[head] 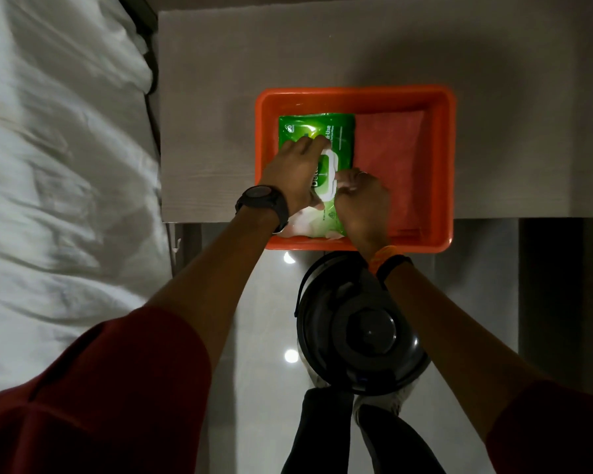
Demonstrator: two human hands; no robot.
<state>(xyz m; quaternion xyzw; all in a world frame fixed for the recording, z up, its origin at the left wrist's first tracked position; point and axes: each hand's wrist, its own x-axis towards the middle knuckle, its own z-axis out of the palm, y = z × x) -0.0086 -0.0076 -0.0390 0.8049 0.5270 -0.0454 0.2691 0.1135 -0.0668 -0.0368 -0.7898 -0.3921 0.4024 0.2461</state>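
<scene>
A green pack of wet wipes (pixel 326 131) lies in the left half of an orange plastic tub (pixel 445 159). Its white flip lid (pixel 330 172) sits in the middle of the pack. My left hand (pixel 293 172) presses flat on the pack, fingers spread over its upper part, a black watch on the wrist. My right hand (pixel 362 196) has its fingers curled at the right edge of the lid and pinches it. A folded red cloth (pixel 391 155) fills the tub's right half.
The tub stands at the front edge of a grey wooden table (pixel 213 131). A bed with white sheets (pixel 59 165) lies to the left. A black domed bin (pixel 360 330) stands on the glossy floor (pixel 264 336) below the tub.
</scene>
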